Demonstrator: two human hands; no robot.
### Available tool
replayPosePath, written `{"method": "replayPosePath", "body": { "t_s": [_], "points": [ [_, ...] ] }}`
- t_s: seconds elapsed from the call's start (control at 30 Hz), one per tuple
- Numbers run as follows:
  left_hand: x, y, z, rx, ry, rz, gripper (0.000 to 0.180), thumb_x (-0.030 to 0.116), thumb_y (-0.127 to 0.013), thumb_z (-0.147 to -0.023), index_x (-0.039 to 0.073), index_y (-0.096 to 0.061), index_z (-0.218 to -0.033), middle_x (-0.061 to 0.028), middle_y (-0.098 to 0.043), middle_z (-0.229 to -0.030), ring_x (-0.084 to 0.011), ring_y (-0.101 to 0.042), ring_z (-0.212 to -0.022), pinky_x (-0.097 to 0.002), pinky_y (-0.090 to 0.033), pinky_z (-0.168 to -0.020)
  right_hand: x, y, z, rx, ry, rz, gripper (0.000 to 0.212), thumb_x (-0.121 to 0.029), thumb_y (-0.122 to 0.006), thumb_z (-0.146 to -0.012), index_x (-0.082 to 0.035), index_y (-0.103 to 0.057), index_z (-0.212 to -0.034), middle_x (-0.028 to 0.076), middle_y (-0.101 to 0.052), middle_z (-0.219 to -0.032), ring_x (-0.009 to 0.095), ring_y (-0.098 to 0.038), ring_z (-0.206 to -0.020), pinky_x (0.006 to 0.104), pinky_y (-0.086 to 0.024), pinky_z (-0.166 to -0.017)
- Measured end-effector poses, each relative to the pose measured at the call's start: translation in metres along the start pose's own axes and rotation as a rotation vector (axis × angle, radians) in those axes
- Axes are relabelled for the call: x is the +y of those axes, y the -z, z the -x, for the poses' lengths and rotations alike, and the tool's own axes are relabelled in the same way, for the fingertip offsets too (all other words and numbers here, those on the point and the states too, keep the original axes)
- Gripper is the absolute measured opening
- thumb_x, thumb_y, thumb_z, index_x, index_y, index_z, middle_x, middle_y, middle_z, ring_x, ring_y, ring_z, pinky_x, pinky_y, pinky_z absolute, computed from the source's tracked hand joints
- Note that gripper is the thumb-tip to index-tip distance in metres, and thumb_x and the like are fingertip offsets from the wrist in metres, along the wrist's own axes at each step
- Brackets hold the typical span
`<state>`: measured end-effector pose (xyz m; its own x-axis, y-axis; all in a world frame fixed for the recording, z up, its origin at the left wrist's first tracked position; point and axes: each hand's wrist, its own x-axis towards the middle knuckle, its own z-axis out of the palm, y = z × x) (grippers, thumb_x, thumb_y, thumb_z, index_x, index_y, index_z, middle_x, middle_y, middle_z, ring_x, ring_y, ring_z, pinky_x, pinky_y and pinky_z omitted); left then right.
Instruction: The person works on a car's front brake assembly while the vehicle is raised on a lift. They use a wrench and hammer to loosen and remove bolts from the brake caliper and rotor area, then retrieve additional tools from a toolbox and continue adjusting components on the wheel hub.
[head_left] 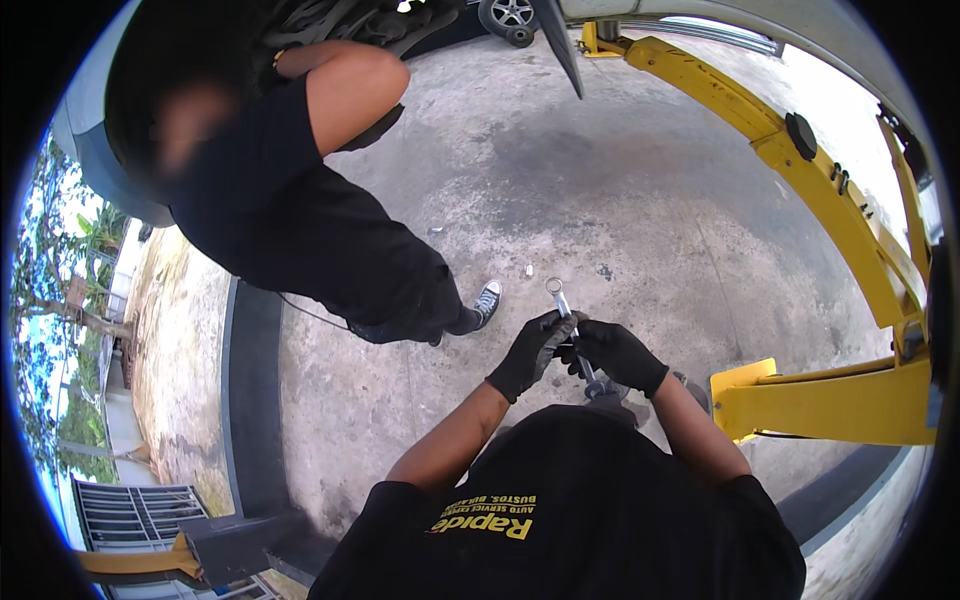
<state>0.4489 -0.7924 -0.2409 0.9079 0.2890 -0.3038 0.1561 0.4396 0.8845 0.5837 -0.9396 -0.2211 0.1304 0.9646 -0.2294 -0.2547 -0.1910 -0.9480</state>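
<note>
A silver ring-ended wrench (563, 303) is held out in front of my body, its ring pointing away from me. My left hand (532, 352), in a dark glove, is closed around the upper part of the shaft. Beside it my right hand (617, 354), also gloved, grips the wrench from the right, and the two hands meet at the shaft. The tool's lower end shows just below my fingers, close to my shirt; its exact shape is hard to make out. Parts of the shaft are hidden by the gloves.
A person in dark clothes (330, 240) stands at my left, an arm raised under a vehicle. Yellow lift arms (800, 170) curve along the right, one low beside me (830, 400). A wheel (508, 14) is at the far top. Small scraps lie on the concrete floor (620, 220).
</note>
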Motion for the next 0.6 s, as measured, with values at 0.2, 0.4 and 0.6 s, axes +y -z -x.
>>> {"method": "replayPosePath", "body": {
  "t_s": [0.2,0.4,0.6],
  "points": [
    [-0.019,0.12,0.186,0.258,-0.243,0.304,0.035,0.035,-0.057,-0.105,0.004,-0.063,-0.12,-0.0113,-0.071,-0.11,-0.0222,-0.07,-0.101,-0.0442,-0.054,-0.095,0.022,-0.15,-0.054,-0.401,0.012,0.653,0.031,-0.007,-0.056,-0.103,-0.005,-0.06,-0.133,0.007,-0.071,-0.11,0.016,-0.066,-0.097,0.0327,-0.054,-0.09],
    [-0.055,0.198,0.367,0.848,-0.294,0.387,0.035,0.035,-0.053,-0.107,0.003,-0.063,-0.118,0.0005,-0.058,-0.078,-0.014,-0.06,-0.066,-0.0315,-0.054,-0.065,0.033,-0.274,-0.108,-0.735,-0.184,0.528,0.03,-0.016,-0.061,-0.101,-0.007,-0.062,-0.129,0.008,-0.072,-0.107,0.016,-0.069,-0.096,0.0319,-0.055,-0.085],
    [-0.093,0.23,0.446,1.017,-0.366,0.606,0.035,0.033,-0.051,-0.108,0.004,-0.06,-0.125,0.004,-0.048,-0.074,-0.0027,-0.035,-0.052,-0.0206,-0.033,-0.048,0.04,-0.36,-0.166,-0.896,-0.143,0.632,0.029,-0.017,-0.061,-0.099,-0.006,-0.065,-0.126,0.008,-0.072,-0.11,0.016,-0.068,-0.103,0.0332,-0.053,-0.093]
  ]
}}
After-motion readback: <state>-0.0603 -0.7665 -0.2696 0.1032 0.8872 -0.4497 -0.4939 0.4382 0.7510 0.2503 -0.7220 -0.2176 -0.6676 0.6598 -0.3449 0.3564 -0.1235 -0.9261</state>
